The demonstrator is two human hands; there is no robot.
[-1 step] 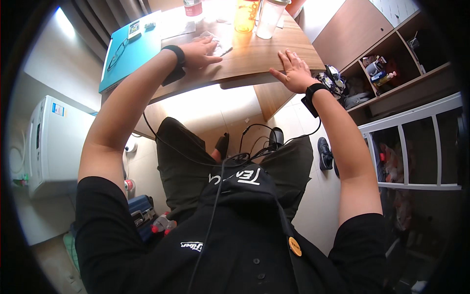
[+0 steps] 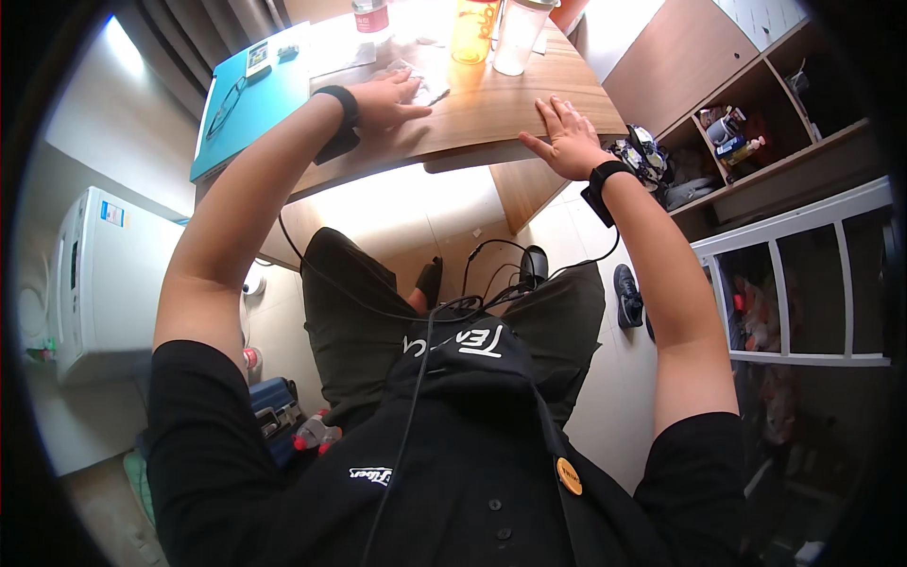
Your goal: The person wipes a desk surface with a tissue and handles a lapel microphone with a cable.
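Head view: both hands flat on the brown wooden tabletop (image 2: pixel 491 118), unchanged from the earlier frame.
Left hand (image 2: pixel 387 99) rests open, fingers on a crumpled clear plastic wrapper (image 2: pixel 416 80); right hand (image 2: pixel 567 137) lies open, grasping nothing, at the table's near edge.

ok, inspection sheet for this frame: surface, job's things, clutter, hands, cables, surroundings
surface: wooden table, brightly lit at the far end; blue mat on its left part.
job's things: crumpled clear wrapper by the left hand's fingertips.
clutter: orange cup, translucent white cup, bottle, glasses on the mat.
hands: left hand flat on the table, open; right hand open, palm down at the table's near edge; black band on each wrist.
cables: black cables across the lap.
surroundings: wooden shelf unit right, white rack below it, white appliance left, shoe on the floor.
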